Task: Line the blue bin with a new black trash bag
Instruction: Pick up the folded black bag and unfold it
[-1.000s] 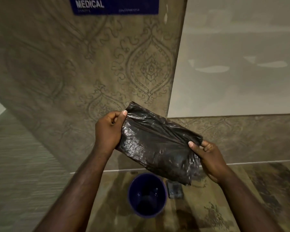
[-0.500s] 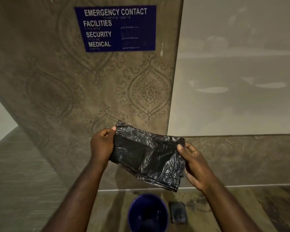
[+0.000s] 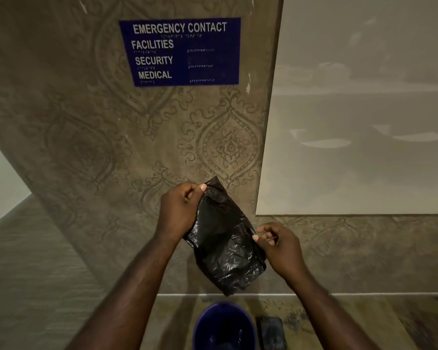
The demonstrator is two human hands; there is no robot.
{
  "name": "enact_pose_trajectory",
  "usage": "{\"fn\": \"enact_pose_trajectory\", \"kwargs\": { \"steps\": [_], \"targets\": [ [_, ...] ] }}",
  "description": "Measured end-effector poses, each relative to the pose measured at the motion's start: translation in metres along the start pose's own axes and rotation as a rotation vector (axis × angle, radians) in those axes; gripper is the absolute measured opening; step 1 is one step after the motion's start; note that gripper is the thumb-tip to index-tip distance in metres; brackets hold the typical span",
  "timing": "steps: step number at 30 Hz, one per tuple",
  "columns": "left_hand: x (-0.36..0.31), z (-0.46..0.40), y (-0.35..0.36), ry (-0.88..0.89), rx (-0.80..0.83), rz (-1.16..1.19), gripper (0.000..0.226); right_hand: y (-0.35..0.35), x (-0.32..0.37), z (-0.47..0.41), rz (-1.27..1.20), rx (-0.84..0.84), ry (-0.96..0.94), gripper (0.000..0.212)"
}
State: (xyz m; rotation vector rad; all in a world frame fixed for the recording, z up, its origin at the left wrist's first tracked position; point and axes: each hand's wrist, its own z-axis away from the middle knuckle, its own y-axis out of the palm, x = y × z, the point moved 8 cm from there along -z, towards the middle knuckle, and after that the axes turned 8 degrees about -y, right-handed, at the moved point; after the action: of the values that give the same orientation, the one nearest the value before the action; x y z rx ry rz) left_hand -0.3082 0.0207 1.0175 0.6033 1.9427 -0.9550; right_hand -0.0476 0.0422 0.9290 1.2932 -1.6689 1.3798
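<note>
Wood-look floor [image 3: 48, 286] runs along the bottom of the view, and on it, nearest the camera, stands the blue bin [image 3: 224, 327], open-topped and with no liner showing at its rim; its lower part is cut off by the frame edge. Just to its right lies a small dark flat thing [image 3: 272, 333] on the floor, too dim to identify. Above the bin, both bare forearms reach forward and hold a folded black bag [image 3: 223, 238] in the air between them, well clear of the bin. The bag is crumpled, shiny and tilted, its upper corner to the left and its lower end hanging toward the bin. The left hand [image 3: 178, 210] is curled closed on the bag's upper left edge, thumb pressed over the plastic. The right hand [image 3: 278, 246] sits lower and pinches the bag's right edge between thumb and fingertips, the remaining fingers loosely bent. Behind the hands rises a brown wall [image 3: 86, 135] with a faint damask pattern, and to its right a plain pale panel [image 3: 364, 109]. High on the patterned wall hangs a blue sign [image 3: 180, 51] reading EMERGENCY CONTACT, FACILITIES, SECURITY, MEDICAL.
</note>
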Motion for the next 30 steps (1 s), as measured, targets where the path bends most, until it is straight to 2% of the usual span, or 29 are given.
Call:
{"fn": "enact_pose_trajectory", "kwargs": {
  "steps": [2, 6, 9, 11, 14, 17, 19, 22, 27, 30],
  "targets": [
    [0.000, -0.003, -0.001, -0.003, -0.006, 0.001, 0.026, 0.001, 0.003, -0.003, 0.033, 0.014, -0.028, 0.007],
    [0.000, -0.003, -0.006, 0.007, -0.017, -0.018, 0.027, 0.004, 0.002, -0.006, 0.010, 0.082, -0.034, 0.017],
    [0.000, -0.001, -0.011, -0.002, -0.035, -0.023, 0.026, 0.000, -0.002, -0.009, 0.097, 0.116, -0.079, 0.017],
    [0.000, 0.000, -0.013, -0.007, -0.036, -0.026, 0.026, -0.006, -0.001, -0.010, 0.181, 0.072, -0.133, 0.015],
    [-0.006, 0.002, -0.012, -0.002, -0.005, -0.003, 0.025, -0.004, 0.028, -0.013, 0.172, -0.017, -0.275, 0.017],
    [-0.019, 0.006, -0.009, 0.035, 0.032, -0.021, 0.023, 0.018, 0.067, -0.023, 0.125, 0.018, -0.400, 0.027],
    [-0.027, 0.007, -0.008, 0.066, 0.058, -0.053, 0.022, 0.035, 0.080, -0.032, 0.065, 0.092, -0.363, 0.037],
    [-0.036, 0.009, -0.009, 0.105, 0.103, -0.066, 0.020, 0.052, 0.083, -0.040, -0.028, 0.205, -0.284, 0.037],
    [-0.048, 0.013, -0.014, 0.200, 0.188, -0.089, 0.017, 0.049, 0.081, -0.045, -0.155, 0.178, -0.234, 0.047],
    [-0.049, 0.012, -0.016, 0.211, 0.208, -0.095, 0.016, 0.052, 0.078, -0.043, -0.182, 0.230, -0.200, 0.051]
  ]
}}
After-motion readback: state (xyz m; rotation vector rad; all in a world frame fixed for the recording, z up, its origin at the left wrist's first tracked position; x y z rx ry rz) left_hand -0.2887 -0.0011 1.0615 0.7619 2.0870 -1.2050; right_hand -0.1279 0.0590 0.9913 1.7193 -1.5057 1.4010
